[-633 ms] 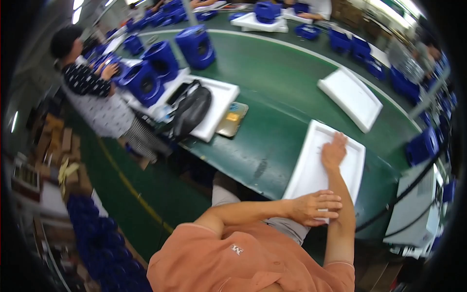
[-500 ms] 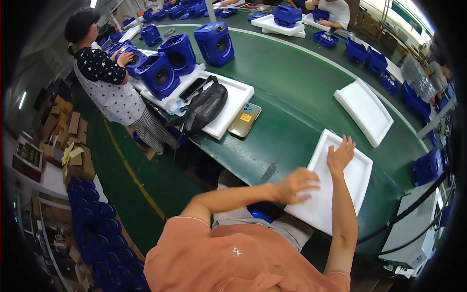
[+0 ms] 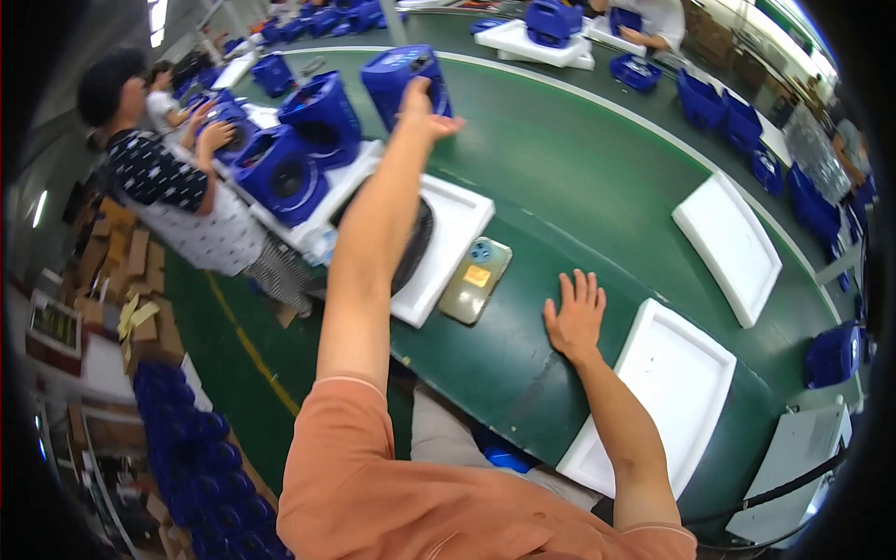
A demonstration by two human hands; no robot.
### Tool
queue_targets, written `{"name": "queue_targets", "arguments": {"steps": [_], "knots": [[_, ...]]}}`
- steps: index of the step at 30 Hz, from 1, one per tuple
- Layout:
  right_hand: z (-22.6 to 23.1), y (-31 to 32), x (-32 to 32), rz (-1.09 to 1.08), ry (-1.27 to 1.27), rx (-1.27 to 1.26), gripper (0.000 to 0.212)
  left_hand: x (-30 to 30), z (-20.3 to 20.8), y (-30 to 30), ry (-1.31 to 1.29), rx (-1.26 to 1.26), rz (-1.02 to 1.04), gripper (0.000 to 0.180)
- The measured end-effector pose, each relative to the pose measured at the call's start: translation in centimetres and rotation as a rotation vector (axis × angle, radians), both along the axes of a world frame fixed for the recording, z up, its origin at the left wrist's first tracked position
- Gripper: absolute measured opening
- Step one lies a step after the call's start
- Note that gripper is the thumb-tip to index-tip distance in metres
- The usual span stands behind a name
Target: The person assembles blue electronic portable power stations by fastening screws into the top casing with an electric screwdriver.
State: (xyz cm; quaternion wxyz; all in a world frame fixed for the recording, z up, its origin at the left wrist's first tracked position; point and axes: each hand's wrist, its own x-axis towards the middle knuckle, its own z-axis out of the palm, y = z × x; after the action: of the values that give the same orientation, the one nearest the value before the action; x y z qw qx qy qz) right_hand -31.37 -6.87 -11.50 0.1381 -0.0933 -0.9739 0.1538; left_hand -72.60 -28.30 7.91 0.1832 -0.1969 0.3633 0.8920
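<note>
The green surface carries everything within reach. The largest thing on it near the person is a shallow white foam tray with nothing large in it; a second white tray, with a dark bag, lies under the outstretched left arm. Just beyond that tray's far corner stands the blue housing, upright, near other housings.

The left grip is in front of this housing, fingers apart and clenched on nothing visible; whether it touches the blue shell I cannot tell. The right grip is released too, fingers spread over the surface just beside the nearer tray. Smallest is the phone, lying between the two trays.

The step in hand looks like a reach for the housing. Taking hold would call for the left fingers to wrap its side, perhaps with right-hand support.

Half a second ago both hands were over the nearer tray; now the left arm is extended across the bag, and the right hand has shifted off the tray.
</note>
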Motion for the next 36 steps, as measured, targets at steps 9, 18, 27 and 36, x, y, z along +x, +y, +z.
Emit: {"name": "queue_targets", "arguments": {"steps": [9, 18, 27, 36], "knots": [[-1.2, 2.8, 0.1, -0.048, -0.045, 0.059, 0.061, -15.2, -4.1, 6.0, -0.379, 0.277, 0.465, 0.115], [-2.3, 3.2, 1.3, -0.08, 0.162, -0.129, 0.054, 6.7, -9.6, 6.8, 0.593, 0.289, -0.017, 0.076], [22.4, 14.8, 18.3, 0.027, 0.889, -1.008, 0.062, 46.6, 4.8, 15.1, 0.273, 0.303, -0.697, 0.068], [16.8, 17.4, 31.4, -0.207, 0.985, -1.282, 0.065, 61.1, 2.5, 23.4, -0.068, -0.053, -0.957, 0.07]]}}
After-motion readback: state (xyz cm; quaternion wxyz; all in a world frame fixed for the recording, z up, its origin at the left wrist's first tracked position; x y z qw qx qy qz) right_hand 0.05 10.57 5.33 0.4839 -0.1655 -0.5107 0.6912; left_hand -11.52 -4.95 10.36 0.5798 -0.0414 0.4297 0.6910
